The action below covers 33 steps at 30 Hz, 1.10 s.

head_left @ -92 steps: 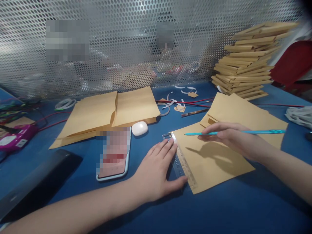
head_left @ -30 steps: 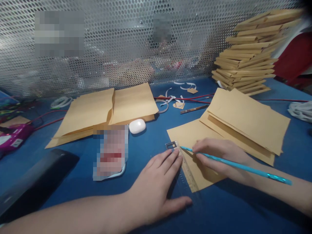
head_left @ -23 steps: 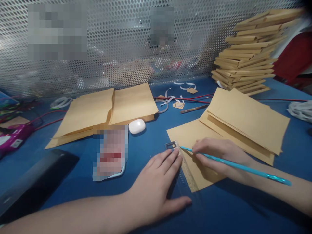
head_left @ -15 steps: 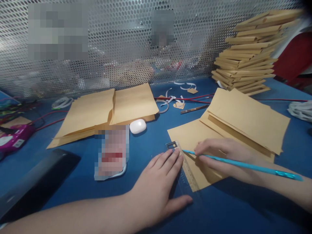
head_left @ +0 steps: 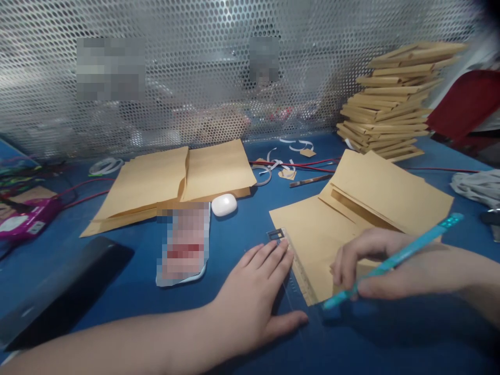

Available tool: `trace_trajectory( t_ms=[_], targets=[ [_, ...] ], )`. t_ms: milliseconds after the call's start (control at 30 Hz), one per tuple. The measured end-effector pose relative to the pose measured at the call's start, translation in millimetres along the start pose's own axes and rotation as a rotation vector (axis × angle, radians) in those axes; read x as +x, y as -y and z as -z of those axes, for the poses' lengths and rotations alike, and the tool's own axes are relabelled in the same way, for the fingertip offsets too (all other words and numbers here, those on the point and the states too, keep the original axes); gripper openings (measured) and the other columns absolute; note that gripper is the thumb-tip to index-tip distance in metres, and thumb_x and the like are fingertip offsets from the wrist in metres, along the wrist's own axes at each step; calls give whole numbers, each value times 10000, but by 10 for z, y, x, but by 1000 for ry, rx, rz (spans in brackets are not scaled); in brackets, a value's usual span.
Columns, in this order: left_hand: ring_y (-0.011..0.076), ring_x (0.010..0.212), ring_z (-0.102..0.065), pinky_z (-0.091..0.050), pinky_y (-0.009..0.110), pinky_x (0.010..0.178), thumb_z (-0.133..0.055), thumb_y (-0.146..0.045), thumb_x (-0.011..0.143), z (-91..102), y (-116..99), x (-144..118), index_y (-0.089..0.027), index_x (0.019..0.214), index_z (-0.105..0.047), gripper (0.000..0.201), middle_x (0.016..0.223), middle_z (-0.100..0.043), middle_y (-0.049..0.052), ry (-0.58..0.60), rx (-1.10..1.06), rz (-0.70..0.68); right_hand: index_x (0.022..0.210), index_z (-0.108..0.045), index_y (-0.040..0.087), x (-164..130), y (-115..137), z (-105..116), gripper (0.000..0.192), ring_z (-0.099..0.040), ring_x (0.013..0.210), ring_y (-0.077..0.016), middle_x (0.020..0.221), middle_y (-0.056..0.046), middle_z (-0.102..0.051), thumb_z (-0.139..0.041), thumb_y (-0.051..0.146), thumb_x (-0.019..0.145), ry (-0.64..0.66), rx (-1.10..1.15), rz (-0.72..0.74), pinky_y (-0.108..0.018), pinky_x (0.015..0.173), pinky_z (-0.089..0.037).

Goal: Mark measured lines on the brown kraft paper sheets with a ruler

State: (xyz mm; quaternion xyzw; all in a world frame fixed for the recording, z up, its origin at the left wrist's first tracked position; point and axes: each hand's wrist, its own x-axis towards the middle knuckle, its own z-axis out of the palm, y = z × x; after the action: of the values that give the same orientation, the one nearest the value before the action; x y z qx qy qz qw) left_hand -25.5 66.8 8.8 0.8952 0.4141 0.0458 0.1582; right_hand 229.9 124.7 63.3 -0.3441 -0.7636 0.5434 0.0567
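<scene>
My left hand (head_left: pixel 258 291) lies flat with its fingers stretched out, pressing a clear ruler (head_left: pixel 300 268) along the left edge of a brown paper sheet (head_left: pixel 302 229). Its thumb points right over the lower part of the ruler. In my right hand (head_left: pixel 383 265) is a teal pencil (head_left: pixel 414 247), pinched between thumb and fingers. The pencil slants, its tip low by the sheet's bottom corner and the ruler's lower end; I cannot tell if the tip touches. Behind my right hand, folded brown paper pieces (head_left: pixel 398 190) overlap the sheet.
A tall stack of folded brown paper (head_left: pixel 386 112) stands at the back right. More brown paper (head_left: pixel 152 174) lies back left, near a white mouse (head_left: pixel 224 205) and a blurred-out phone (head_left: pixel 187 245). A dark box-like object (head_left: pixel 66 291) sits left. Perforated metal (head_left: pixel 195 78) borders the back.
My right hand has brought the pencil from the ruler's top end down to its lower end, tilting its back end up. My left hand stays on the ruler. The view has shifted slightly.
</scene>
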Motion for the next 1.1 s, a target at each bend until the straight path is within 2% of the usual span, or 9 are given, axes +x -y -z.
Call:
trace_trajectory(
  t_ms=[133,233,367,433,567,767,1100],
  targets=[
    [304,1372,-283,-231,509,1113,-498,-670,834,-17,83,38,-135,1448,-311,835,1502,-285,127,-61,-10,-4,832,-695,219,141,-167,16,196,-662,791,-204,834,-38,-704,-684,404,768,-415,37,-65,-293,687,-534],
    [285,1379,-274,-207,511,1123,-464,-685,847,-9,139,93,-122,1458,-279,851,1502,-277,135,-73,0,12,860,-694,227,240,-241,-14,232,-659,845,-218,881,-43,-709,-670,442,778,-595,52,-83,-324,735,-536],
    [272,1384,-264,-188,505,1131,-442,-686,858,13,177,152,-99,1451,-283,850,1497,-284,141,-93,31,40,917,-697,222,315,-245,-78,252,-671,933,-239,918,-62,-731,-598,434,824,-612,342,-33,-375,850,-534],
    [267,1388,-256,-184,501,1133,-442,-685,860,23,190,169,-100,1445,-299,840,1500,-280,137,-93,46,53,944,-699,222,328,-246,-105,260,-667,965,-240,938,-69,-731,-547,414,857,-613,384,16,-382,879,-527],
    [253,1398,-229,-179,496,1136,-455,-653,871,36,216,195,-124,1453,-283,805,1513,-258,116,-90,47,64,1032,-644,227,347,-323,-142,249,-643,1000,-235,1060,-73,-690,-567,396,866,-647,214,70,-360,845,-534],
    [241,1404,-211,-180,480,1139,-467,-610,882,23,253,220,-146,1458,-275,765,1523,-243,102,-119,40,69,996,-602,216,406,-472,-165,214,-650,857,-197,965,-57,-672,-549,390,884,-647,1,92,-311,714,-527],
    [230,1417,-162,-135,465,1155,-440,-623,889,12,282,238,-180,1479,-241,764,1538,-185,62,-91,43,64,986,-626,269,436,-525,-144,177,-648,880,-184,973,-12,-682,-560,398,884,-629,-25,110,-279,735,-517]
  ],
)
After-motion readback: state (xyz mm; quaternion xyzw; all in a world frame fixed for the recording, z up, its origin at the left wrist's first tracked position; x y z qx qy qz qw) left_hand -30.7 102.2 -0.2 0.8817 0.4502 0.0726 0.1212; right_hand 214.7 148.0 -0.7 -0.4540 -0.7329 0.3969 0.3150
